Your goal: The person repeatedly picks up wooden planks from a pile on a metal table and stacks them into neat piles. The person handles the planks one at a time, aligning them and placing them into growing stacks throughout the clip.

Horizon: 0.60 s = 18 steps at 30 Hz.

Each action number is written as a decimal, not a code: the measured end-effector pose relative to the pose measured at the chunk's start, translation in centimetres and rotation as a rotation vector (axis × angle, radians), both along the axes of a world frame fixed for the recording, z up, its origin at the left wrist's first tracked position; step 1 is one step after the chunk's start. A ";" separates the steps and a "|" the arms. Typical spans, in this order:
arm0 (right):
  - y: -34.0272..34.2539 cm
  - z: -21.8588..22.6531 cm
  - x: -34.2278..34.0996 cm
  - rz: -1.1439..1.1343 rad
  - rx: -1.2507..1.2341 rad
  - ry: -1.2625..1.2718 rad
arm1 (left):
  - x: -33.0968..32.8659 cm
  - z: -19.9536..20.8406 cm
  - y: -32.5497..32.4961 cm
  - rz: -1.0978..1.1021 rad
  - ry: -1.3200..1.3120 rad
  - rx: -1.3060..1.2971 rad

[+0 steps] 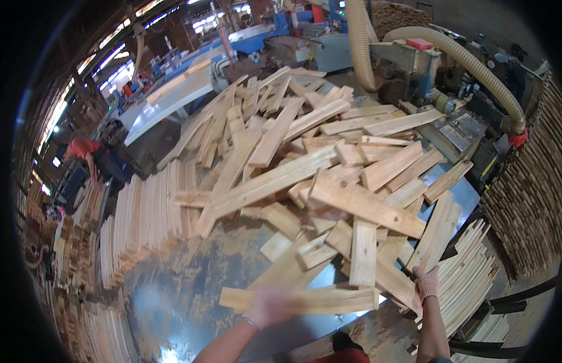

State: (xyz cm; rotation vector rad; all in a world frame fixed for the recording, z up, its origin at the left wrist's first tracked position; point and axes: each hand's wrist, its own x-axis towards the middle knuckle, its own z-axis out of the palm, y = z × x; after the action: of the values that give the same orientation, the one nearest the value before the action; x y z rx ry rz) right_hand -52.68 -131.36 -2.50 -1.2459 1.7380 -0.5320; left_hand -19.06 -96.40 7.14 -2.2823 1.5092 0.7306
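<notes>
My left hand [270, 307], in a pale work glove and smeared by motion, is closed round a wooden board [335, 300] that lies crosswise at the near side of a metal table [184, 290]. Farther right, my gloved right hand [426, 283] grips the near end of another wooden board [437, 233], which points away from me at a tilt. Between and beyond both hands rises a jumbled heap of pale boards [281, 187], some with knots. One wide knotted board [365, 206] lies across the top of the heap.
Upright boards stand in a row [151, 212] at the table's left. Stacked boards [468, 272] lie right of my right hand, near dark metal bars [511, 302]. A machine with a ribbed hose [468, 48] stands far right. A person in red [87, 151] bends at far left.
</notes>
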 end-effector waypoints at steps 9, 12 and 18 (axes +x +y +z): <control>18.5 -1.1 4.1 -0.060 0.178 -0.665 | -1.6 -0.1 22.8 0.525 -0.089 -0.065; 30.4 3.1 11.0 -0.017 0.371 -0.987 | -1.6 -0.6 30.9 0.712 -0.046 -0.251; 49.5 1.5 19.2 0.036 0.504 -0.898 | 1.0 0.1 42.5 1.007 0.499 -0.386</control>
State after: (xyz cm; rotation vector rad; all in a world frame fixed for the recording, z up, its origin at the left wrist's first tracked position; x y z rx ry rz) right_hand -33.50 -81.81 -1.01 -0.5306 0.9820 -0.4826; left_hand -18.07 -53.93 7.27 -3.3389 0.5370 1.4295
